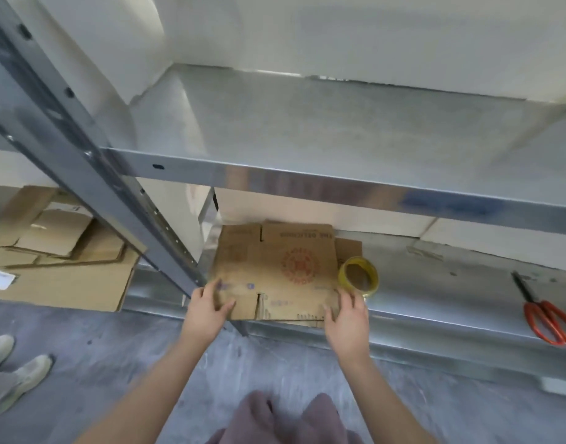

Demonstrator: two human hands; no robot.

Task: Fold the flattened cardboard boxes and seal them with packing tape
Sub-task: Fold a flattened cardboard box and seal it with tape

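On low shelf [435, 283]: flat box [259, 267], print inverted; L hand [208, 310], R hand [345, 315] fingers [226, 307] pinch near corners.

Arms stretched forward; left hand [211, 307], right hand [345, 318] on flattened box [269, 267] corners, fingers curved, grip unclear.

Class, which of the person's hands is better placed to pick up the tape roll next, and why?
Right. The tape roll sits beside the flattened cardboard box, just beyond the right hand; the left hand holds the box's opposite corner, farther away.
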